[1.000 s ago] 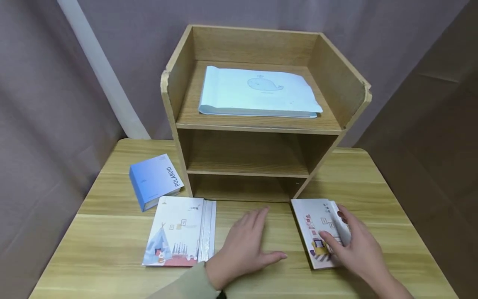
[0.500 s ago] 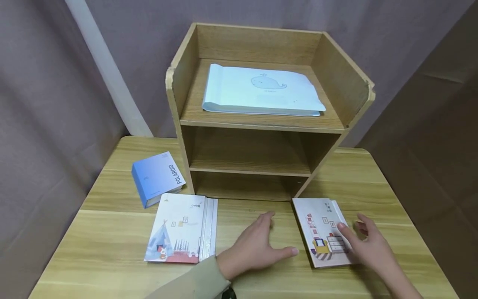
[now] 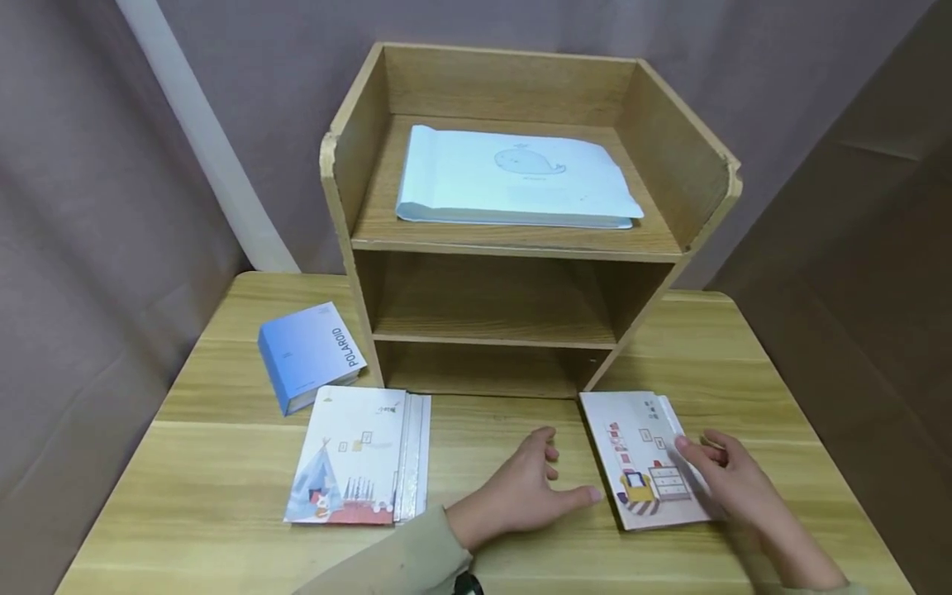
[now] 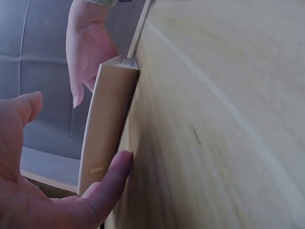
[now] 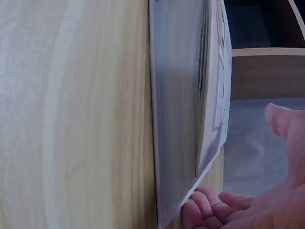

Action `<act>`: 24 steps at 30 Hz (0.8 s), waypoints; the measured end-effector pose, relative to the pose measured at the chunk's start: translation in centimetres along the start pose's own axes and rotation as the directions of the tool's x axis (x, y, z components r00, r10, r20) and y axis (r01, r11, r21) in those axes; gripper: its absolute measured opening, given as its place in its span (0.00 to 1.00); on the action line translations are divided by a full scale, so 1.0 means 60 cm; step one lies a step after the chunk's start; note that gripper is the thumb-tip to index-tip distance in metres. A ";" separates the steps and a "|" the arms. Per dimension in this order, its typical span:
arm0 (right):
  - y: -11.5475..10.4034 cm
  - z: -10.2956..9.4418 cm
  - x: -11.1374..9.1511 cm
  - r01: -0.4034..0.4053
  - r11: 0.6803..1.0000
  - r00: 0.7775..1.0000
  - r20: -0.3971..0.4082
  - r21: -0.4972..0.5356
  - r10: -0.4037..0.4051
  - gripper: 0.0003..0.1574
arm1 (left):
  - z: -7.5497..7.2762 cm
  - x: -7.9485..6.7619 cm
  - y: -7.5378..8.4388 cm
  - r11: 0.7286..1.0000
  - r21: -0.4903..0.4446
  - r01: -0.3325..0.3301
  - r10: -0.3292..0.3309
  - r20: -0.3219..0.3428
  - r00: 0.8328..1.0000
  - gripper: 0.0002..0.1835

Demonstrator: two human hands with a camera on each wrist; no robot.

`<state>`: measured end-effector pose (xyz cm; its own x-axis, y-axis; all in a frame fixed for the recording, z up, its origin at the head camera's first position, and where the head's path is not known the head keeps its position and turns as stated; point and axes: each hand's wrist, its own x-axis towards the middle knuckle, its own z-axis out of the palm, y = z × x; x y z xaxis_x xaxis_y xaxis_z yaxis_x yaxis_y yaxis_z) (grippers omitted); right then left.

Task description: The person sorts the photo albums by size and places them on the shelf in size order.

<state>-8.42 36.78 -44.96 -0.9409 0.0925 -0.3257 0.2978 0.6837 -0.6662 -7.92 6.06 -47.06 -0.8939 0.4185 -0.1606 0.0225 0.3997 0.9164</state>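
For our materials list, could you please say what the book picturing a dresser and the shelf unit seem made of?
The book: probably paper pages in smooth printed cardboard, given stiff covers and layered page edges. The shelf unit: wood or laminated board, satin-looking, with visible grain and chipped front corners.

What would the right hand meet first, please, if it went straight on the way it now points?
Most likely the white illustrated book on the right: its near edge lies right at the right hand, though whether the fingers touch it is hard to tell.
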 end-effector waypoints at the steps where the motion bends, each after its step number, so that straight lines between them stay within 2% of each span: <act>1: 0.002 -0.001 0.002 -0.004 1.000 1.000 0.010 0.007 0.004 0.62 | 0.002 0.002 0.000 1.000 -0.008 0.005 -0.005 0.004 1.000 0.59; 5: 0.010 0.001 0.011 -0.011 0.999 0.999 0.042 -0.040 0.012 0.66 | 0.009 0.014 0.002 0.999 -0.033 0.040 -0.039 0.014 0.999 0.56; 9: 0.015 0.006 0.017 0.003 0.994 0.999 0.037 -0.112 0.001 0.67 | 0.017 0.026 0.006 0.997 -0.048 0.064 -0.064 0.021 0.998 0.53; 17: 0.008 0.007 0.021 -0.015 0.992 0.998 0.058 -0.122 0.022 0.67 | 0.030 0.045 0.001 0.993 -0.083 0.084 -0.080 0.055 0.995 0.48; 24: 0.007 0.011 0.023 0.007 0.994 0.999 0.049 -0.113 -0.002 0.64 | 0.036 0.053 0.009 0.996 -0.048 0.080 -0.075 0.099 0.992 0.49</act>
<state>-9.48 36.74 -46.13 -0.9325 0.0558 -0.3569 0.2707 0.7621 -0.5881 -9.75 9.38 -47.88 -0.8442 0.4661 -0.2646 -0.0708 0.3925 0.9170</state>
